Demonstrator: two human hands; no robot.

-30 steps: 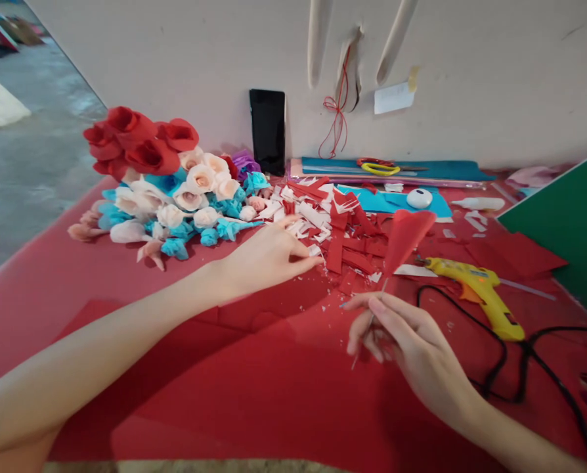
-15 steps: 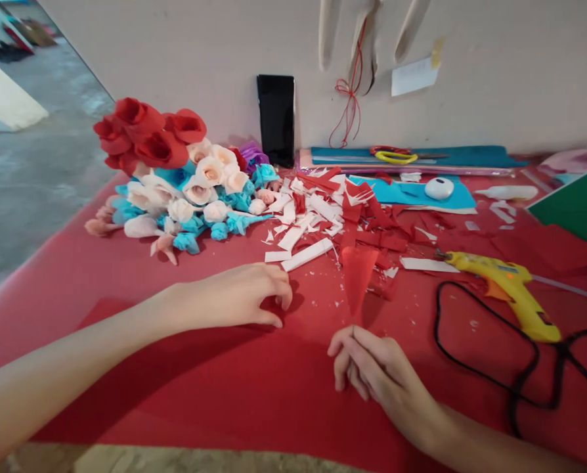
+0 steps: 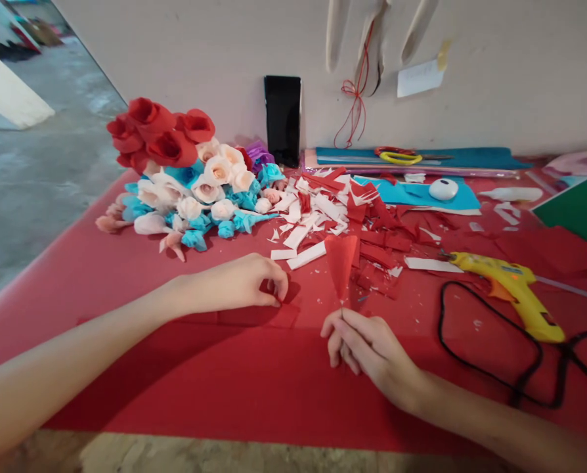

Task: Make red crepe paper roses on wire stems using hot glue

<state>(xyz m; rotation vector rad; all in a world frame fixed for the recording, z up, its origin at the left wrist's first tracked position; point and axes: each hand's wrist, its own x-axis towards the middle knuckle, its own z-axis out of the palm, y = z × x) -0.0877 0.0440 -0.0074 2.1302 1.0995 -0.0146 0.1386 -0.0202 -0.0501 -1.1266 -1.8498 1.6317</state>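
Note:
My right hand pinches a thin wire stem with a red paper cone on its upper end, wide side up. To its left, my left hand has thumb and forefinger closed on the edge of a red crepe paper piece, which lies on the red tabletop. The other fingers of that hand are curled and partly hidden. Behind the cone lies a heap of red and white paper scraps.
Paper flowers in several colours are piled at the back left. A phone leans on the wall. Scissors lie on blue paper. A yellow glue gun with a looping black cord rests at right, near a white bottle.
My left thumb and forefinger have closed onto the red paper, whose edge now shows. My right hand, with the cone on its stem, has moved slightly left and up. The view has shifted a little.

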